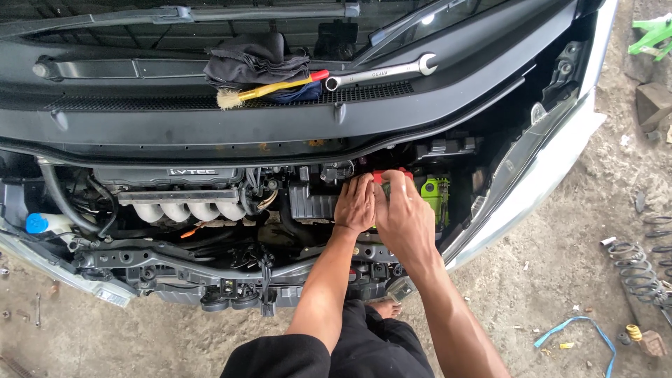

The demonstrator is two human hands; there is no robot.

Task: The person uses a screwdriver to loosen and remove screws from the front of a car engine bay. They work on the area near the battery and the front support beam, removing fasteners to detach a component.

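Both hands worked deep in the engine bay (210, 259), toward its right end. The left hand (355, 204) lay with fingers spread flat against a red cap (392, 173) on top of the battery (435, 196), touching it. The right hand (404, 213) sat just beside the left, its fingers curled over the same cap; whether its grip was clamped on anything could not be told, since the fingertips were hidden. The battery's green side showed just right of the hands.

On the cowl (280, 122) at the far edge of the bay lay a dark cloth (252, 61), a brush (269, 89) with a yellow and red handle touching it, and a wrench (381, 71) just right of the brush. On the floor (560, 280) at the right lay a coil spring (633, 269) and a blue strap (577, 332).
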